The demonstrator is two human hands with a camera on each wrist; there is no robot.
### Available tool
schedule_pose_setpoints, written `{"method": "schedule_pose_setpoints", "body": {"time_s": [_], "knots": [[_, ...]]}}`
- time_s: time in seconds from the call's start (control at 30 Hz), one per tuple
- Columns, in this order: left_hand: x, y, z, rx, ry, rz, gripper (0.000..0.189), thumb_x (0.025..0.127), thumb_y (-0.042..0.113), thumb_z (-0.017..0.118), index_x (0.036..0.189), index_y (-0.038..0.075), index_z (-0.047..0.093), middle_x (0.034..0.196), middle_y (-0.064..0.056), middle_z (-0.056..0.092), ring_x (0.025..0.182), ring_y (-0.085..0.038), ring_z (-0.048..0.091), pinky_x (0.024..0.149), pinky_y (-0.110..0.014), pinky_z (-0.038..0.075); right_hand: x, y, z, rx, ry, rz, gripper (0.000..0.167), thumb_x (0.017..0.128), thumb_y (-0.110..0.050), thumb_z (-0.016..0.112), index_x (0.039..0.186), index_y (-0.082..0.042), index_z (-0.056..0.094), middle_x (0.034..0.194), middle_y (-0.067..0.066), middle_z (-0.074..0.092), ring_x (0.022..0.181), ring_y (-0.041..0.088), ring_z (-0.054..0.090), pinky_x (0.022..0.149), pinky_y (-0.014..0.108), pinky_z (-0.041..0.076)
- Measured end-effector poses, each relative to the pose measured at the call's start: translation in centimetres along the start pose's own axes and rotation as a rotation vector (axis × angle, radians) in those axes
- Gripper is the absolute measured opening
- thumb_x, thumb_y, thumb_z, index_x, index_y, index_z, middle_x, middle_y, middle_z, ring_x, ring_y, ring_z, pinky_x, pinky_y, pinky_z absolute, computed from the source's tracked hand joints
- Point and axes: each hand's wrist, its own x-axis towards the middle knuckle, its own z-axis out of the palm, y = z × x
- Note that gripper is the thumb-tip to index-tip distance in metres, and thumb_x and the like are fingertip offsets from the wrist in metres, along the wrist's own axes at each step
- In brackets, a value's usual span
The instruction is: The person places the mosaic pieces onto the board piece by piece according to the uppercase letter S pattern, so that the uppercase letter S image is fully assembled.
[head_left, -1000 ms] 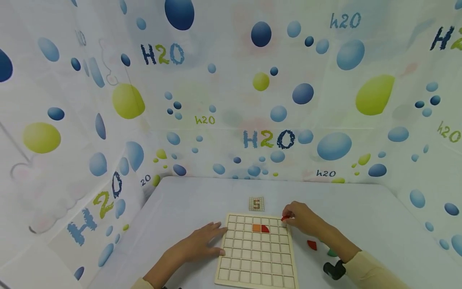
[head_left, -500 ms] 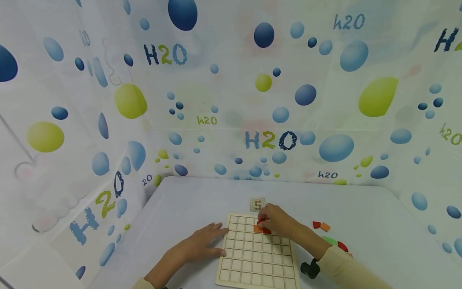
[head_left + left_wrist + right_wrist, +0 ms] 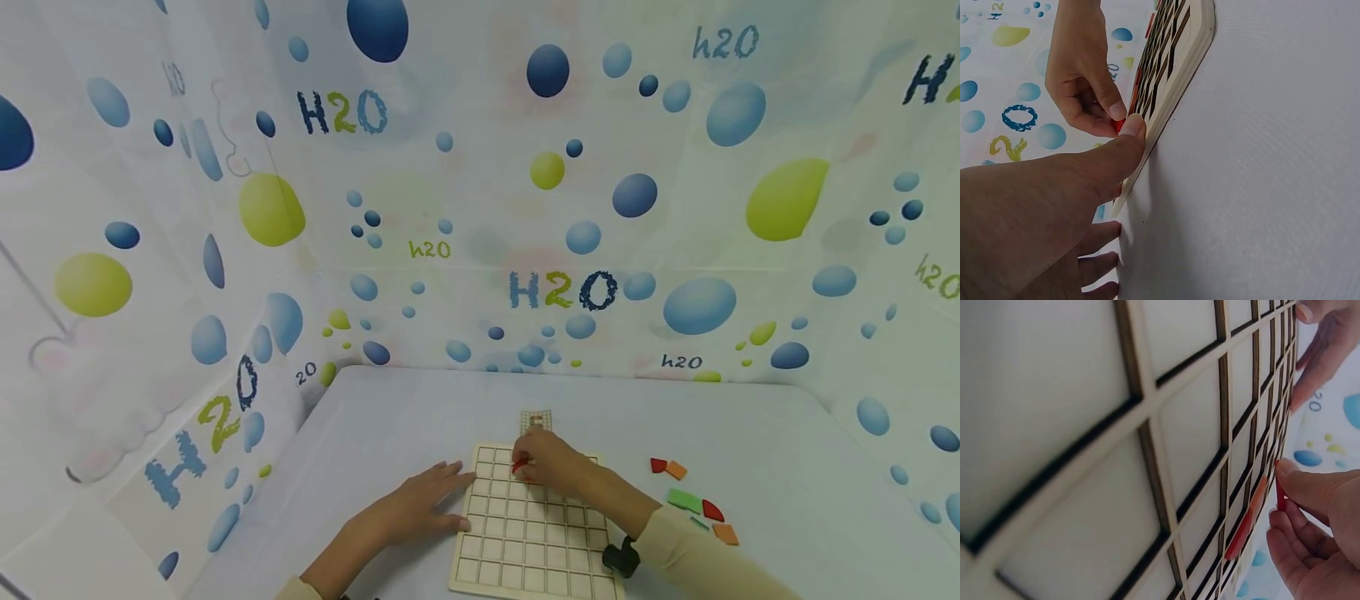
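My right hand [image 3: 551, 460] pinches a small red tile [image 3: 1280, 495] between thumb and fingertips, held on edge over the upper rows of a wooden grid board [image 3: 517, 554]. In the right wrist view, an orange tile [image 3: 1259, 492] and a red tile [image 3: 1239, 536] lie side by side in the grid, close by that hand. My left hand [image 3: 420, 504] rests at the board's left edge with fingers spread and extended; its thumb [image 3: 1133, 125] touches the rim in the left wrist view. The right hand mostly hides the placed tiles from the head view.
Beyond the board lies a small gridded pattern card [image 3: 537, 417], partly covered by the right hand. Loose tiles lie right of the board: red [image 3: 658, 465], orange [image 3: 677, 471], green [image 3: 684, 500] and several more. A printed curtain [image 3: 480, 250] surrounds the white table [image 3: 405, 417].
My right hand has carried the red tile leftward from the board's right edge across its upper rows. Loose tiles on the right have come into view. The left hand stays in place.
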Motion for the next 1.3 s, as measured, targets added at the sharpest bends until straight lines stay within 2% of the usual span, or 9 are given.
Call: {"method": "schedule_pose_setpoints", "body": {"time_s": [0.17, 0.43, 0.6, 0.8, 0.93, 1.1, 1.3], "knots": [[0.12, -0.11, 0.09, 0.007, 0.002, 0.008, 0.077, 0.095, 0.059, 0.071, 0.159, 0.022, 0.049, 0.168, -0.015, 0.041, 0.156, -0.042, 0.033, 0.119, -0.069, 0.034, 0.03, 0.13, 0.51, -0.015, -0.023, 0.007, 0.008, 0.097, -0.008, 0.076, 0.096, -0.009, 0.068, 0.099, 0.001, 0.056, 0.086, 0.010, 0.053, 0.074, 0.027, 0.053], [0.11, -0.13, -0.05, 0.014, 0.000, 0.004, 0.078, 0.095, 0.060, 0.071, 0.159, 0.022, 0.049, 0.167, -0.015, 0.041, 0.156, -0.041, 0.034, 0.119, -0.069, 0.034, 0.06, 0.29, 0.69, -0.026, -0.007, -0.029, 0.009, 0.097, -0.008, 0.076, 0.096, -0.010, 0.067, 0.097, 0.001, 0.056, 0.086, 0.011, 0.056, 0.076, 0.028, 0.055], [0.15, -0.19, 0.04, 0.008, -0.003, 0.008, 0.078, 0.095, 0.060, 0.070, 0.159, 0.022, 0.049, 0.167, -0.015, 0.041, 0.156, -0.041, 0.033, 0.119, -0.069, 0.034, 0.02, 0.23, 0.75, -0.030, -0.010, -0.023, 0.008, 0.098, -0.010, 0.076, 0.097, -0.010, 0.068, 0.096, -0.001, 0.056, 0.086, 0.010, 0.054, 0.075, 0.027, 0.054], [0.20, -0.33, 0.15, 0.013, -0.005, 0.004, 0.078, 0.095, 0.060, 0.070, 0.159, 0.022, 0.049, 0.167, -0.014, 0.041, 0.156, -0.041, 0.033, 0.119, -0.069, 0.034, -0.12, 0.26, 0.82, -0.026, 0.004, -0.044, 0.015, 0.097, -0.011, 0.077, 0.090, -0.013, 0.064, 0.091, -0.003, 0.056, 0.081, 0.007, 0.049, 0.070, 0.025, 0.048], [0.21, -0.36, 0.22, 0.006, -0.005, 0.004, 0.078, 0.095, 0.061, 0.070, 0.159, 0.022, 0.049, 0.168, -0.014, 0.040, 0.157, -0.041, 0.033, 0.120, -0.068, 0.033, -0.19, 0.28, 0.85, -0.067, 0.020, -0.059, 0.018, 0.097, -0.012, 0.078, 0.086, -0.013, 0.064, 0.089, -0.004, 0.056, 0.079, 0.006, 0.047, 0.067, 0.024, 0.047], [0.18, -0.29, 0.23, 0.001, -0.008, -0.003, 0.078, 0.095, 0.061, 0.070, 0.159, 0.022, 0.049, 0.168, -0.014, 0.040, 0.157, -0.040, 0.033, 0.121, -0.067, 0.033, -0.33, 0.24, 0.88, -0.114, 0.034, -0.070, 0.012, 0.096, -0.011, 0.079, 0.088, -0.013, 0.070, 0.091, -0.002, 0.058, 0.079, 0.005, 0.049, 0.067, 0.023, 0.049], [0.23, -0.33, 0.17, 0.004, -0.008, -0.003, 0.078, 0.095, 0.061, 0.070, 0.160, 0.024, 0.048, 0.168, -0.014, 0.040, 0.157, -0.041, 0.032, 0.121, -0.067, 0.033, -0.52, 0.08, 0.82, -0.214, 0.051, -0.094, 0.011, 0.095, -0.014, 0.080, 0.093, -0.017, 0.069, 0.092, -0.004, 0.061, 0.080, 0.005, 0.049, 0.071, 0.027, 0.044]]}}
